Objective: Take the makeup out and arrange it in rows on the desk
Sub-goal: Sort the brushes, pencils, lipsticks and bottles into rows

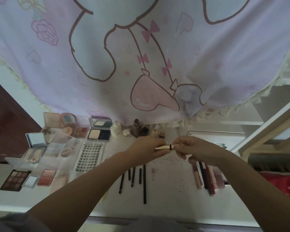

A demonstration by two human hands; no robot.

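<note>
Both hands hold one gold tube point(164, 147) with a black ring above the middle of the white desk point(172, 190). My left hand point(146, 150) grips its left end and my right hand point(193, 148) pinches its right end. Open palettes and compacts lie in rows at the left, among them a brown eyeshadow palette point(15, 180), a blush point(46, 177) and a lash card point(90, 156). Small bottles point(137, 128) stand along the back. Dark pencils point(137, 180) lie in the middle and several pink and red tubes point(206, 176) at the right.
A pale purple cartoon-print curtain point(141, 56) hangs over the back of the desk. White shelving point(266, 128) rises at the right, with red fabric point(285, 183) below it. A dark brown door point(8, 118) is at the left. Dark specks dot the desk's middle.
</note>
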